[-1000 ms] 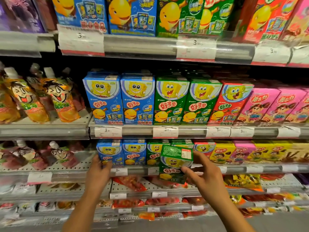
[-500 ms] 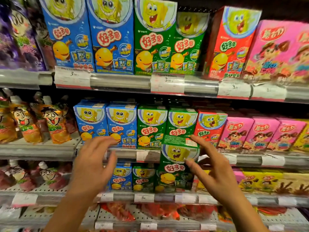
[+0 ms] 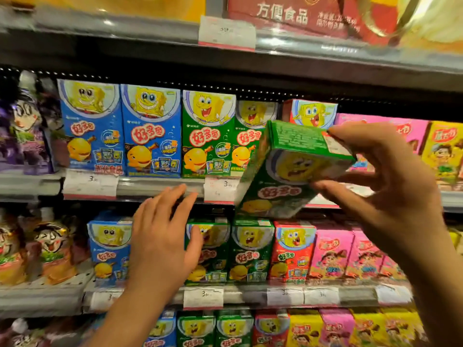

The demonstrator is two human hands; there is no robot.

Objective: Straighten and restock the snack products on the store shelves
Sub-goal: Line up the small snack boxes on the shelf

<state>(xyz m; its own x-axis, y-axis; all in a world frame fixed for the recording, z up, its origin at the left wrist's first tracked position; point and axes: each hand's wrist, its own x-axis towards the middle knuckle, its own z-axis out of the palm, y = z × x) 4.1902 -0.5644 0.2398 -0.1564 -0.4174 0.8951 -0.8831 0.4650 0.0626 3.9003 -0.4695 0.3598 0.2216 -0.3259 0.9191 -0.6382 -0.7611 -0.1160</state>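
My right hand (image 3: 390,194) grips a green cartoon snack box (image 3: 288,171), tilted, in front of the upper shelf's green boxes (image 3: 208,134) and red box (image 3: 310,113). My left hand (image 3: 162,236) is raised with fingers spread and straight, held in front of the lower row of blue boxes (image 3: 107,246) and green boxes (image 3: 250,249); it holds nothing. The second green box of the upper row (image 3: 250,126) sits partly behind the held one.
Blue boxes (image 3: 120,128) fill the upper shelf's left, pink (image 3: 411,134) and yellow boxes (image 3: 443,151) its right. Drink pouches (image 3: 50,246) stand far left. Price tags (image 3: 220,189) line the shelf rails. A top shelf carries a large red package (image 3: 300,18).
The view has swung upward by a shelf. My right hand has lifted the green box from the low shelf up to the upper row and tilted it. My left hand rose as well.
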